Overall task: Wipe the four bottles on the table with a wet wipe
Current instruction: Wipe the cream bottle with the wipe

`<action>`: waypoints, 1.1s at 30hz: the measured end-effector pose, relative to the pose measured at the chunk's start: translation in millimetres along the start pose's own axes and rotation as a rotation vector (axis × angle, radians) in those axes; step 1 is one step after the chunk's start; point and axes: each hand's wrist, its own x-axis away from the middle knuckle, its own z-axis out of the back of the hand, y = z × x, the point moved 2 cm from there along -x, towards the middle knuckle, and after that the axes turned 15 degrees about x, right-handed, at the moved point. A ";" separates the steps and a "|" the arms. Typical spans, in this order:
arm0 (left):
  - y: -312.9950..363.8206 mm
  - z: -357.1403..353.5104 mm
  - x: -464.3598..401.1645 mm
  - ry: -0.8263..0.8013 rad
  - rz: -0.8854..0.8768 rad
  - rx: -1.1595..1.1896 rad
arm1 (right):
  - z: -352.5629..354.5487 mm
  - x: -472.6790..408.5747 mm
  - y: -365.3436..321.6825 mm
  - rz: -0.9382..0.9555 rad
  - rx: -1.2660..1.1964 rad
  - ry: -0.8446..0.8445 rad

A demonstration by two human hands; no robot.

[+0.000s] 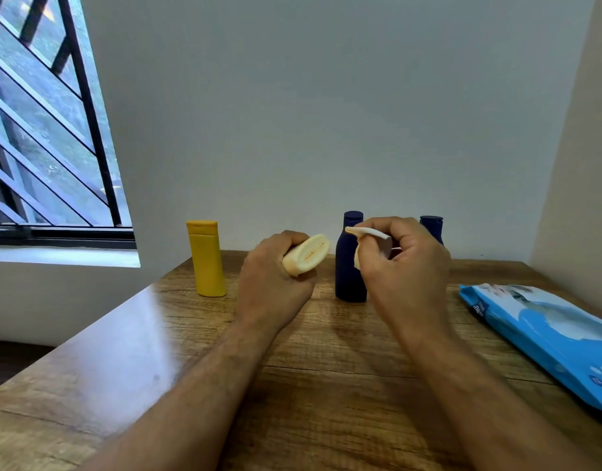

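My left hand (276,277) grips a cream-coloured bottle (306,254), lifted off the wooden table (197,351) and tipped so its oval base faces me. My right hand (405,263) pinches a crumpled white wet wipe (369,234) just to the right of that bottle, apart from it. A yellow bottle (207,258) stands upright at the back left. A dark blue bottle (350,260) stands behind my hands in the middle. A second dark blue bottle (432,227) is mostly hidden behind my right hand; only its cap shows.
A blue pack of wet wipes (544,334) lies flat on the table's right side. The table stands against a white wall, with another wall at the right. A barred window (44,130) fills the upper left.
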 end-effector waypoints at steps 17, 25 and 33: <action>-8.0 -4.3 -6.0 -0.042 -0.004 0.034 | -21.4 15.9 -10.7 0.506 0.063 -0.175; -6.1 -8.4 -3.4 0.004 0.013 0.106 | -22.3 20.6 -8.5 0.504 0.093 -0.224; -9.5 -8.5 -0.5 -0.015 0.002 0.093 | -18.9 21.1 -9.0 0.490 0.079 -0.173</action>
